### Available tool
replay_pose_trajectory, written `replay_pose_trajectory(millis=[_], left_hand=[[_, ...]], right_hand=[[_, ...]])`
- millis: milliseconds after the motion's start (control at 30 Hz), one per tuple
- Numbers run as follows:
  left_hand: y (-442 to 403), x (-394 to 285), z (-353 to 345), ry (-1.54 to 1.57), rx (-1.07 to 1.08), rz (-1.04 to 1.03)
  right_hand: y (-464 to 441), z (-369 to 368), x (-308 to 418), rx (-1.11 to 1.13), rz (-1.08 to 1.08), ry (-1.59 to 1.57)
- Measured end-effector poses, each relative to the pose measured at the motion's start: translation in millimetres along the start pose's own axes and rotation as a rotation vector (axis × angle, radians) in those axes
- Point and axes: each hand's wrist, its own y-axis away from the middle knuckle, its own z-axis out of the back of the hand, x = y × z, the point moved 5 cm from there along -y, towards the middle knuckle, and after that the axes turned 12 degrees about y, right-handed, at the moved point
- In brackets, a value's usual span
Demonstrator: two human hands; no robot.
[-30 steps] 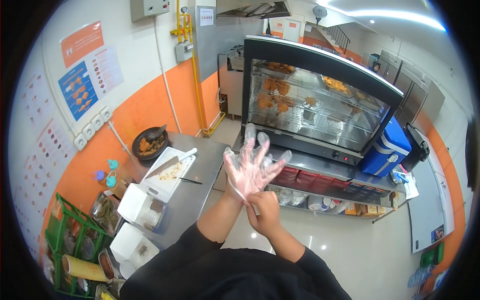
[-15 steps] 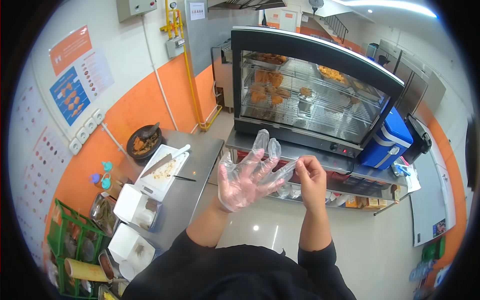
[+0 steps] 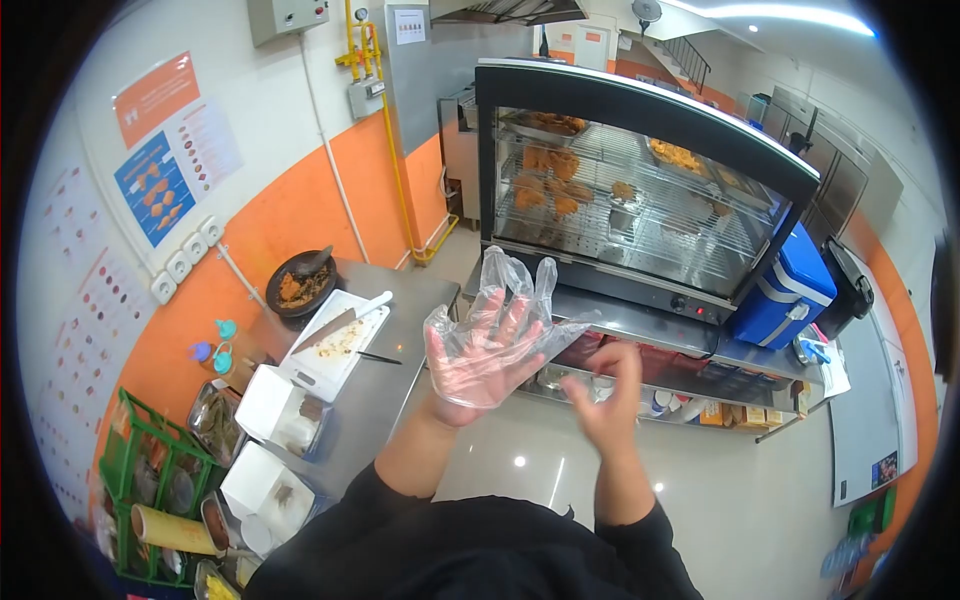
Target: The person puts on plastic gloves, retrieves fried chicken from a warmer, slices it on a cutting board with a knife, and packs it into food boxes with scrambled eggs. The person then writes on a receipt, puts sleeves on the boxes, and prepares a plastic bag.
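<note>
My left hand (image 3: 480, 352) is raised palm toward me with its fingers spread. A loose, clear plastic glove (image 3: 545, 283) covers it, and the glove's empty fingertips stick out beyond my own fingers. To the right, my bare right hand (image 3: 608, 395) is slightly blurred by motion. Its thumb stands away from the bent fingers, with nothing visible between them. A gap separates it from the glove's thumb tip. Both hands are in the air in front of a glass display warmer (image 3: 620, 200) with fried pieces on its racks.
On the steel table (image 3: 415, 305) at left are a knife (image 3: 345, 323) on a white cutting board (image 3: 330, 372), a dark mortar (image 3: 318, 295) and white containers (image 3: 262, 400). Green crates (image 3: 120, 450) stand at lower left. A blue cooler box (image 3: 785, 290) sits right of the warmer.
My right hand has let go of the glove's thumb tip and moved slightly down, its fingers opening. My left hand stays spread. The whole view has shifted slightly.
</note>
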Motion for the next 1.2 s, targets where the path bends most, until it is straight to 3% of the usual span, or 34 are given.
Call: replay_pose_trajectory(millis=[100, 300, 400, 467, 500, 533, 600, 800, 867, 900, 1000, 1033, 1200], left_hand=[[-7, 4, 7, -0.049, -0.04, -0.074], [-31, 6, 29, -0.157, -0.008, -0.188], [-45, 5, 49, -0.092, -0.017, -0.226], [-57, 7, 60, 0.095, 0.1, -0.199], [-59, 10, 62, 0.097, -0.067, -0.212], [-64, 12, 68, 0.088, -0.068, -0.23], [-70, 4, 97, -0.129, -0.401, -0.47], [-89, -12, 154, -0.645, -0.675, -0.532], [-104, -26, 161, -1.724, -0.737, -0.387], [-114, -28, 162, -1.876, -0.81, -0.407], [-144, -43, 179, -2.146, -0.709, -0.447], [-155, -54, 181, -2.169, -0.767, -0.385], [-208, -112, 201, -2.289, -0.668, -0.354]], right_hand=[[15, -31, 49, 0.166, 0.343, 0.152], [25, -77, 13, 0.233, 0.293, 0.134], [28, -85, 3, 0.298, 0.295, 0.059], [35, -90, -3, 0.346, 0.312, -0.025], [36, -92, -9, 0.358, 0.272, -0.075], [35, -93, -16, 0.371, 0.234, -0.124], [28, -94, -28, 0.443, 0.219, -0.19], [3, -107, -74, 0.668, 0.155, -0.33], [-18, -107, -83, 0.477, 0.053, -0.224], [-29, -110, -87, 0.358, -0.009, -0.184], [-50, -145, -118, 0.28, -0.173, -0.166], [-60, -157, -128, 0.304, -0.199, -0.181], [-122, -212, -161, 0.339, -0.195, -0.197]])
